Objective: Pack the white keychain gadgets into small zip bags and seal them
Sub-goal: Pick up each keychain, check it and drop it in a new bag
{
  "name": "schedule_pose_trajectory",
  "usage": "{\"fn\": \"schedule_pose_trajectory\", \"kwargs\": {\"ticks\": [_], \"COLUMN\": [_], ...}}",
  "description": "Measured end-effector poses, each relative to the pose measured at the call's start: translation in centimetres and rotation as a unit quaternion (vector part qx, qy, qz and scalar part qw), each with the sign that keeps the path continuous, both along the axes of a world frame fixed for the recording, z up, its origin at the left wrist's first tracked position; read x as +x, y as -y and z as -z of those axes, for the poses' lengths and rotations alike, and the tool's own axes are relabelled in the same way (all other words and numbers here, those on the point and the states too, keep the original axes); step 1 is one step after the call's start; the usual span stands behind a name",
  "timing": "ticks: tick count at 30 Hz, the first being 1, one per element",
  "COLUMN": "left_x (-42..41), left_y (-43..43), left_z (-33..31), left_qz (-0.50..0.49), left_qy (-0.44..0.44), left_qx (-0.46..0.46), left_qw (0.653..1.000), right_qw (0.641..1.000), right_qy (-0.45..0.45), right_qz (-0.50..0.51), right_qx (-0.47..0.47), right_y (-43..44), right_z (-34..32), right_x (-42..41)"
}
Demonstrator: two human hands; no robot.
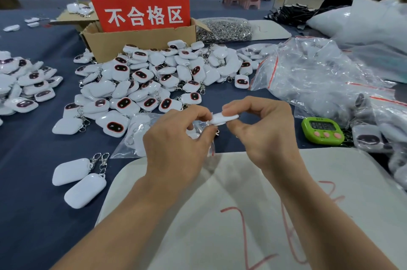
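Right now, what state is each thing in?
left hand, grips zip bag
right hand, pinches white gadget
white gadget, at bag mouth, not yet inside
zip bag, unsealed
cardboard box, open
gadget pile, loose, unbagged
green timer, lying face up

Red sign [141, 14] in the cardboard box [141, 43] reads "不合格区" in white. Red handwriting on the white sheet [209, 203] is illegible, and the green timer [322, 130] digits are unreadable.

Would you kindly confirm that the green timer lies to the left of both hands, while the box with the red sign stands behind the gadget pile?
Not quite. The head view shows the timer to the right of the left hand and right hand, not to their left. The box with the red sign does stand behind the gadget pile.
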State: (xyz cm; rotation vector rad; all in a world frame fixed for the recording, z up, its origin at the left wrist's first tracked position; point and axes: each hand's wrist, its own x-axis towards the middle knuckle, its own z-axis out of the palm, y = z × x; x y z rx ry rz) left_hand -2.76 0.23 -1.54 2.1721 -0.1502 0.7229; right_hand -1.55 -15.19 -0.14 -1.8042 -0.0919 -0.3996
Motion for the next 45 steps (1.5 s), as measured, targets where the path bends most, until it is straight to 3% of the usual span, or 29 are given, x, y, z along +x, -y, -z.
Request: {"fn": "schedule_pose_trajectory", "kwargs": {"ticks": [16,23,25,39,45], "left_x": [0.3,0.3,0.3,0.8,1.2], "left_y": [-0.4,-0.5,-0.4,-0.7,-1.0], "left_z": [0.3,0.2,0.3,0.6,0.9], "left_qz": [0.018,0.070,0.083,0.125,0.117], "left_qy": [-0.010,0.042,0.042,-0.011,-0.022], "left_qx": [-0.008,0.039,0.026,-0.090,-0.084], "left_qw": [1.000,0.996,0.995,0.988,0.989], "right_qw": [0.999,0.977,0.974,0.981,0.981], "right_qy": [-0.018,-0.093,-0.112,-0.106,-0.092], "right_qz": [-0.024,-0.140,-0.133,-0.120,-0.140], "right_qx": [0.026,0.135,0.142,0.107,0.094], "right_y": [0.4,0.9,1.1,1.4,1.3], "right_z": [-0.2,-1.0,-1.1,-0.9,-0.7], "right_x": [0.2,-0.3,-0.2,0.1,0.1]}}
